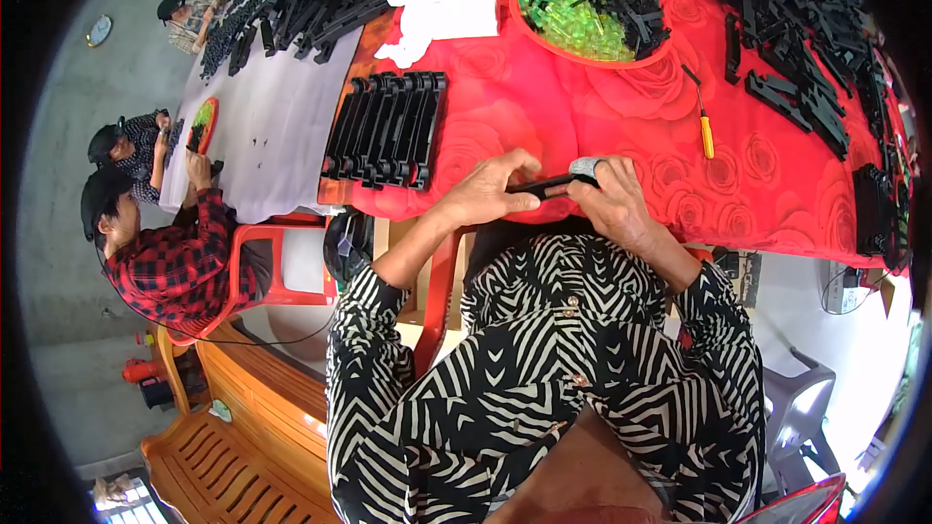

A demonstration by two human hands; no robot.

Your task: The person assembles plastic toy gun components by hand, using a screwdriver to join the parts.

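Observation:
Between my two hands, just over the near edge of the red tablecloth [524,126], is a short black plastic part [551,185]. My left hand [493,184] pinches one end of it between thumb and fingers. At the other end, my right hand [614,199] is closed round it, with grey wrapping [584,168] on a finger. Left of my hands lies a row of long black plastic parts [383,131], set side by side. Beyond them, an orange-rimmed tray [636,63] holds green translucent pieces [573,15] and small black pieces [631,10].
A yellow-handled screwdriver [707,136] lies to the right. Heaps of black parts [786,58] cover the far right, with another heap [320,0] far left. A white cloth [447,15] lies beyond the row. Several people sit at left, one in a checked shirt [180,257], near a wooden bench [233,446].

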